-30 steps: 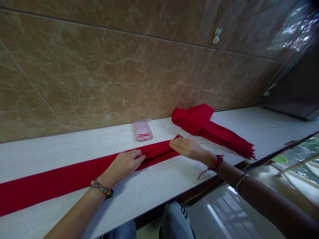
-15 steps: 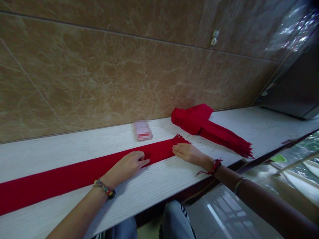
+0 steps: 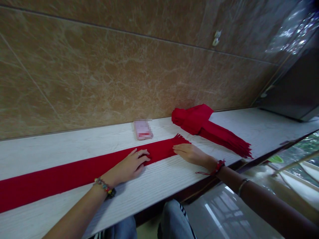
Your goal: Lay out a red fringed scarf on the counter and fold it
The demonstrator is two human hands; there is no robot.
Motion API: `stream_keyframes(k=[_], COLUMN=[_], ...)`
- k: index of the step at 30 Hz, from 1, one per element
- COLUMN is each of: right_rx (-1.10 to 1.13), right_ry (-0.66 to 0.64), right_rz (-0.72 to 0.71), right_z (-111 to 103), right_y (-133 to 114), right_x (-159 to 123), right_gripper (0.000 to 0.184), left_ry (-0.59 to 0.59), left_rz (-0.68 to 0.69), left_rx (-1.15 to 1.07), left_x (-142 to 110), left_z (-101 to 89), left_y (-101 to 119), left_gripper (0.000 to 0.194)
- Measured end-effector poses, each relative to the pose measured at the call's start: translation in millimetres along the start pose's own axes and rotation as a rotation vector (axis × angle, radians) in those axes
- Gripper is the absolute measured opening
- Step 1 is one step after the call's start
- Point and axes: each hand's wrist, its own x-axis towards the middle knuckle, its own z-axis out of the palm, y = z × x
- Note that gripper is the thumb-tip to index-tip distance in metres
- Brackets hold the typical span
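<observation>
A long red scarf (image 3: 74,175) with a fringed end lies flat along the white tabletop (image 3: 62,149), running out of view on the left. My left hand (image 3: 129,166), wearing a ring and a beaded bracelet, rests on it with the fingers spread. Close to the fringe, my right hand (image 3: 189,154) lies on the same scarf, its fingers stretched out and side by side. Behind the right hand, a loosely folded red scarf (image 3: 199,120) sits against the wall with its fringe pointing right.
A small pinkish item (image 3: 143,129), partly blurred out, is beside the wall. Brown marble-patterned tiles (image 3: 112,73) rise behind the tabletop. At the far right stands a dark grey box-shaped object (image 3: 296,83). My knees (image 3: 174,219) are under the front edge.
The fingers of my left hand have unbent and spread over the scarf. My right hand stays nearly in the same place, and the scarves have hardly moved.
</observation>
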Motion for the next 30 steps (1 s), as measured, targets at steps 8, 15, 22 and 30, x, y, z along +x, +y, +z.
stream_keyframes(k=[8,15,22,30], right_rx=[0.033,0.071,0.184,0.348], right_ry=[0.139,0.080,-0.029,-0.050], right_rz=[0.099,0.080,0.195,0.476], right_z=[-7,3,-7,-7], right_y=[2,5,1,-22], right_x=[1,-5,-6,67], right_gripper=[0.025,0.026,0.023,0.040], left_ry=[-0.052,-0.163,-0.185,-0.174], left_rz=[-0.067,-0.080,-0.089,-0.202], left_rx=[-0.013,-0.010,0.003,-0.019], left_x=[2,2,-3,-3], left_z=[4.7,-1.0,-1.0,0.5], left_y=[-1,-4,-4,-2], left_gripper=[0.040,0.040,0.040,0.043])
